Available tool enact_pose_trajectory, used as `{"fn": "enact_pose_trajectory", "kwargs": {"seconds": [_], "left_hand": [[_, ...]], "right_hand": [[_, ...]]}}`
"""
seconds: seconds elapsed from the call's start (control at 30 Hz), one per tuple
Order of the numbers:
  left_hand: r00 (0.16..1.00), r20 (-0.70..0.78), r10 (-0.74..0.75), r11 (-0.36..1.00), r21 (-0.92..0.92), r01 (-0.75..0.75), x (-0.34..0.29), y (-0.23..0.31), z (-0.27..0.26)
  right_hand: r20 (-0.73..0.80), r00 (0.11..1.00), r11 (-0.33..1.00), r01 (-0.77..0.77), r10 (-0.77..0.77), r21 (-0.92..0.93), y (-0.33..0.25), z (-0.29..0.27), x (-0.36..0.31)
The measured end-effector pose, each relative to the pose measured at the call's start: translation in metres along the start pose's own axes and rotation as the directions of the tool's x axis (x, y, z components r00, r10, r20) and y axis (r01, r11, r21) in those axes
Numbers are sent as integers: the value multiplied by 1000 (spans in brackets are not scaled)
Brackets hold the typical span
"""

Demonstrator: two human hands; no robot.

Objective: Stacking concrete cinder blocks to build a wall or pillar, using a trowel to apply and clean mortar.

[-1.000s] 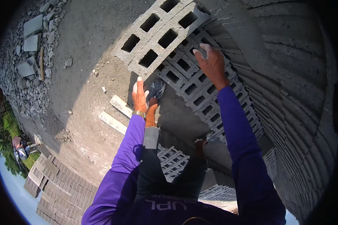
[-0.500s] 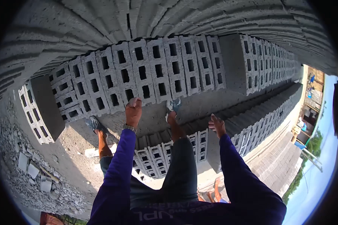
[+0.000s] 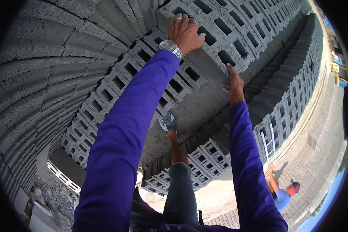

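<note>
A tall grey stacked wall curves away to the left of the left hand. A long far row of hollow blocks runs past the right of the right hand. Below and left of the left hand, a near row of hollow blocks lies with its holes facing up. A person in a blue shirt is below the right hand. The concrete block is between the two hands: the left hand lies across its upper end, fingers bent over, its grip unclear; the right hand is at its lower corner, forefinger straight and fingers parted. A metal watch sits behind the left hand, and a ring on its finger.
</note>
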State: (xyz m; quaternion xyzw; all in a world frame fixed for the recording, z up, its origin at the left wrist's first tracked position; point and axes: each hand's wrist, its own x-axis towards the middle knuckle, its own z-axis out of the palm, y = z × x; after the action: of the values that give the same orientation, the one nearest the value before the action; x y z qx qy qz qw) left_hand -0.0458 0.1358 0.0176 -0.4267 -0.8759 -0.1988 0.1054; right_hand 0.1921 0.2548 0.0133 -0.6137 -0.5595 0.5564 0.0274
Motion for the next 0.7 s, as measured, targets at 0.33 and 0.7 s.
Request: {"fn": "enact_pose_trajectory", "kwargs": {"seconds": [0.33,0.7], "left_hand": [[894,388,-225,973,43,226,47,-1,25],[611,359,-705,637,-58,769,-318,22,-178]], "right_hand": [[-35,996,994,88,-86,66,2,5,27],[-105,980,814,77,-167,-576,85,-5,-259]]}}
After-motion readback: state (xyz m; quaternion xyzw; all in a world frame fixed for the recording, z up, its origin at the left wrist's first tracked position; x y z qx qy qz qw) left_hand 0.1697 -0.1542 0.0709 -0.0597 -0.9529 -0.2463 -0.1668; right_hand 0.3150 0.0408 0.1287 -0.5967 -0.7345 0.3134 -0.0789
